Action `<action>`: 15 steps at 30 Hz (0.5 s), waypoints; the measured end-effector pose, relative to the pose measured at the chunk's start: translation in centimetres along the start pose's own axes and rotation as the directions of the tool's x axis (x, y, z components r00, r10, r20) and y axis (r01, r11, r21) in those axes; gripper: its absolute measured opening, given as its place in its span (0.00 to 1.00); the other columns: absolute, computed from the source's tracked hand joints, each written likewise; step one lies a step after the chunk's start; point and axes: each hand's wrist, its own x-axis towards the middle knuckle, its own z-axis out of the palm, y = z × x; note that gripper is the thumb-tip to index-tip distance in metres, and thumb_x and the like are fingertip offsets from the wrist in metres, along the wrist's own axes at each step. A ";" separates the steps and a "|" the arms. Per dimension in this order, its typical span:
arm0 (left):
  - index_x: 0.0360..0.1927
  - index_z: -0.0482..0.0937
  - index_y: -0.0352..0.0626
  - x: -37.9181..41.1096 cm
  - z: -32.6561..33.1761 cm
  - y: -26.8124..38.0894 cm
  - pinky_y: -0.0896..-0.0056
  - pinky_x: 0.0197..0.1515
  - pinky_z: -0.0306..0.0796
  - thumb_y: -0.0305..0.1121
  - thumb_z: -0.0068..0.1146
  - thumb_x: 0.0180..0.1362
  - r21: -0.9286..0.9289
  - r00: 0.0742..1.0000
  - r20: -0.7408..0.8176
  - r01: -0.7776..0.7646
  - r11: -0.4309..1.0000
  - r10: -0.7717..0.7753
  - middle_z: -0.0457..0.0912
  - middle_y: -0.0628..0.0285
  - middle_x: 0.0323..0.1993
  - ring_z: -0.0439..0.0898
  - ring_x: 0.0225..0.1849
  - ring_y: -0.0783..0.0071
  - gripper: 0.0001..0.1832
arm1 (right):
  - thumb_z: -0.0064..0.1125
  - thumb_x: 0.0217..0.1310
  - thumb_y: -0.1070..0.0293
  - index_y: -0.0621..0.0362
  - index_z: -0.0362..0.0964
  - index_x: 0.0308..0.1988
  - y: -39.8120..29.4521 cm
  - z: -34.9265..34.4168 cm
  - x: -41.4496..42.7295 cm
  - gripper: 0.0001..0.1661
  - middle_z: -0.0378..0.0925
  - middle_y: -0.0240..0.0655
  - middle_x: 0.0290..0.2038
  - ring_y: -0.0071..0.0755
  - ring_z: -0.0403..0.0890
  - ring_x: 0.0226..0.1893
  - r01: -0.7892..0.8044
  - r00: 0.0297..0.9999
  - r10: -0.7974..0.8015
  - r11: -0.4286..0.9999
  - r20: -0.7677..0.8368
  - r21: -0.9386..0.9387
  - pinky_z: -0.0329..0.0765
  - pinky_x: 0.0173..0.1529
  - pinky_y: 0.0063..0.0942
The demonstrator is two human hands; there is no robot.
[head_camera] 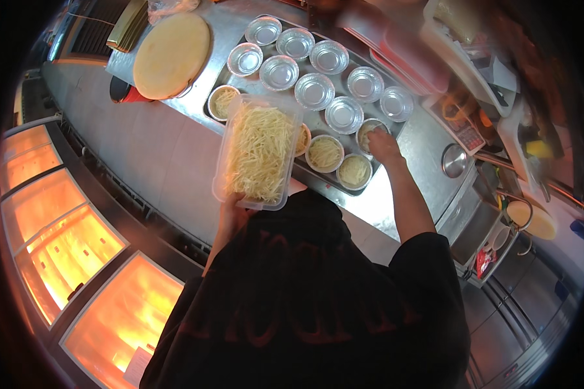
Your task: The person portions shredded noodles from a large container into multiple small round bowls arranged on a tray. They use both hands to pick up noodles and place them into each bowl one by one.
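My left hand (233,211) grips the near end of a translucent plastic container (219,180) heaped with pale yellow shreds (260,146), perhaps shredded potato. Over a foil bowl (363,127) at the right of a metal tray (250,87), my right hand (383,146) has its fingers down in the bowl, on pale shreds there. Whether the fingers still pinch any is hidden. Two foil bowls with shreds, one (325,153) and another (354,171), stand along the tray's near side. A further filled bowl (301,140) is partly covered by the container, and one more (222,103) sits at the left corner.
Several bare foil bowls (314,91) fill the tray's far part. A round cutting board (173,56) lies on the steel counter (418,146) at left. At right are a kitchen scale (460,126) and a round metal lid (454,160). Glowing glass-fronted cabinets (58,248) stand at lower left.
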 end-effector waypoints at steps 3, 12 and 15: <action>0.74 0.60 0.39 0.1 -0.1 -0.2 0.43 0.56 0.77 0.34 0.52 0.62 -0.020 1.000 0.007 -0.001 1.000 0.001 0.73 0.50 0.67 0.77 0.64 0.51 0.35 | 0.57 0.62 0.70 0.55 0.80 0.48 -0.8 -2.2 -0.1 0.14 0.80 0.50 0.51 0.56 0.82 0.54 -0.002 0.997 -0.002 0.999 0.074 0.049 0.80 0.57 0.47; 0.74 0.59 0.41 -0.4 1.6 0.5 0.41 0.56 0.78 0.34 0.55 0.59 0.059 0.999 -0.003 -0.053 0.997 0.053 0.72 0.49 0.67 0.77 0.62 0.49 0.38 | 0.62 0.62 0.64 0.52 0.76 0.55 -0.5 0.9 0.1 0.21 0.75 0.45 0.59 0.55 0.79 0.57 -0.032 0.999 0.032 0.998 -0.007 0.050 0.79 0.57 0.49; 0.75 0.56 0.40 -0.4 2.0 0.4 0.41 0.57 0.78 0.34 0.54 0.58 0.087 0.998 0.030 -0.057 0.995 0.055 0.71 0.48 0.68 0.77 0.64 0.47 0.41 | 0.60 0.63 0.65 0.52 0.77 0.53 -3.1 -3.9 -2.1 0.18 0.75 0.45 0.59 0.54 0.80 0.56 -0.062 0.997 0.056 0.994 0.059 0.092 0.80 0.56 0.49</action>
